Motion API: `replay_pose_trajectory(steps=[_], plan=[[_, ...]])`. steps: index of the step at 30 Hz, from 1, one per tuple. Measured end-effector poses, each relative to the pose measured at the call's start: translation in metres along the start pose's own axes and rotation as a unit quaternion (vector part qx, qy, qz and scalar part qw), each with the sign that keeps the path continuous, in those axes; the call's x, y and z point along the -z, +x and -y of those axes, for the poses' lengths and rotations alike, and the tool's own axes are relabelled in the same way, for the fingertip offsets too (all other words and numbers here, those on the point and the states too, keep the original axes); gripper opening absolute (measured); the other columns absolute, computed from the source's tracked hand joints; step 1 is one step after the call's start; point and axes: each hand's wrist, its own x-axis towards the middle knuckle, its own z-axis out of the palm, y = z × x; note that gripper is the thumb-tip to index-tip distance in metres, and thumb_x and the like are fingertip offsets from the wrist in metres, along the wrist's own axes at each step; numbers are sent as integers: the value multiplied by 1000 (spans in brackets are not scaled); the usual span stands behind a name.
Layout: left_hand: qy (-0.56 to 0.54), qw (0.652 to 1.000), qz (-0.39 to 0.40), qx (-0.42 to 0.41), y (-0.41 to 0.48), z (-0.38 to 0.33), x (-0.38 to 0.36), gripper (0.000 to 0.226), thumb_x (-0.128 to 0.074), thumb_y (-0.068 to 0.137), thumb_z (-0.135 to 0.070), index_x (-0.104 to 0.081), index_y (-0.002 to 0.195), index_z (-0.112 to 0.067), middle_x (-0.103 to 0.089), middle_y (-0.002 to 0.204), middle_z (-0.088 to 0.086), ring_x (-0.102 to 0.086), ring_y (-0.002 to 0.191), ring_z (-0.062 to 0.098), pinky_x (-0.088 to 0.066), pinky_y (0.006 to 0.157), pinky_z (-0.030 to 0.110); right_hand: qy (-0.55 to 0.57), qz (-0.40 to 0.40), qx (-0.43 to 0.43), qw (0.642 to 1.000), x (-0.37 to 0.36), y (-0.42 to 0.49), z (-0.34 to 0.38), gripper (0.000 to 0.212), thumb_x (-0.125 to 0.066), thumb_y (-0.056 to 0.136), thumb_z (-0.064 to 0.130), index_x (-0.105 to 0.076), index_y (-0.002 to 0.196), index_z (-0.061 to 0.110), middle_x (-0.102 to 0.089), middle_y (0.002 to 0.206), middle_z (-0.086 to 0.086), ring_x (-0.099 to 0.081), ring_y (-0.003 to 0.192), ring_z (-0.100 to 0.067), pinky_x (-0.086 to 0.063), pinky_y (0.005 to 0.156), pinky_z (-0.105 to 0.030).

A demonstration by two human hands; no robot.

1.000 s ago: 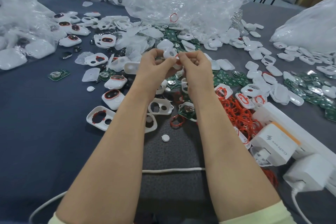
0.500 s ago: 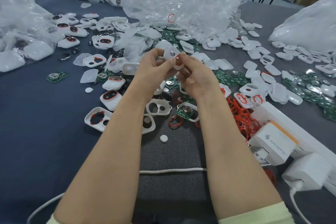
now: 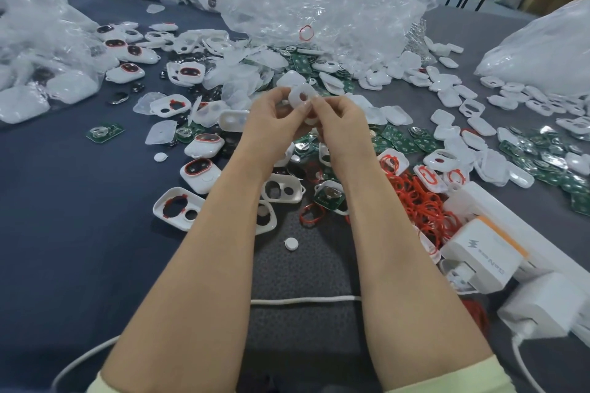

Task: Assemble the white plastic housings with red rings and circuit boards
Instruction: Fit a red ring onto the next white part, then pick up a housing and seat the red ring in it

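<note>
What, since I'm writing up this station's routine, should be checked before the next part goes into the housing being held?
1. Grip on the white housing: ok, the left hand and the right hand both pinch it.
2. Housing raised above the clutter: ok.
3. Red ring seated in it: cannot tell, the hands cover part of it and no red shows.
4. Supply of red rings: ok, a pile lies by the right forearm.
5. Supply of circuit boards: ok, green ones lie just right of the hands.
</note>
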Motion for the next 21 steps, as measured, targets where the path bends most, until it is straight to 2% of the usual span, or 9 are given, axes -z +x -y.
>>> replay_pose_trajectory(steps=[4, 8, 12, 15, 18, 21], plan=[[11, 1000, -9, 3, 1, 0, 1, 14, -57, 95, -5, -60, 109, -6, -71, 93, 6, -71, 84, 13, -58, 81, 25, -11, 0, -12, 1000, -2, -2, 0, 20, -61, 92, 29, -62, 94, 9, -64, 83, -3, -50, 57, -2, -37, 56, -18], [-55, 998, -2, 36, 2, -3, 1, 15, -56, 97, -9, -64, 109, -7, -72, 91, 6, -72, 81, 14, -58, 78, 24, -12, 16, 10, 1000, 1, -5, 4, 21, -55, 97, 31, -66, 83, 19, -66, 74, 6, -50, 51, 3, -38, 54, -16], [-48, 997, -17, 49, 3, -1, 1, 21, -55, 98, -16, -63, 117, -9, -73, 95, 4, -72, 83, 15, -58, 81, 28, -33, 13, 14, 999, 5, -6, 7, 34, -48, 100, 32, -67, 73, 24, -66, 70, 5, -50, 55, -2, -43, 63, -24], [-44, 996, -49, 56, 4, -1, 2, 25, -55, 98, -17, -58, 122, -12, -72, 96, 3, -72, 80, 13, -59, 77, 27, -43, 9, 33, 998, 4, -7, 9, 24, -54, 97, 26, -68, 79, 22, -65, 70, 6, -50, 54, 1, -43, 64, -24], [-49, 993, -93, 47, 4, -3, 0, 18, -57, 97, -17, -55, 115, -14, -70, 96, 4, -71, 76, 13, -59, 72, 25, -13, 2, 53, 999, 1, -10, 13, 15, -57, 96, 22, -65, 83, 19, -61, 66, 8, -55, 58, -3, -48, 64, -27], [-35, 994, -93, 41, 4, -7, -2, 20, -56, 98, -28, -59, 107, -10, -69, 97, 6, -70, 76, 13, -59, 71, 26, -97, -13, 131, 986, -9, -14, 16, 11, -61, 93, 19, -62, 82, 20, -63, 75, 8, -63, 73, -12, -53, 75, -33]])
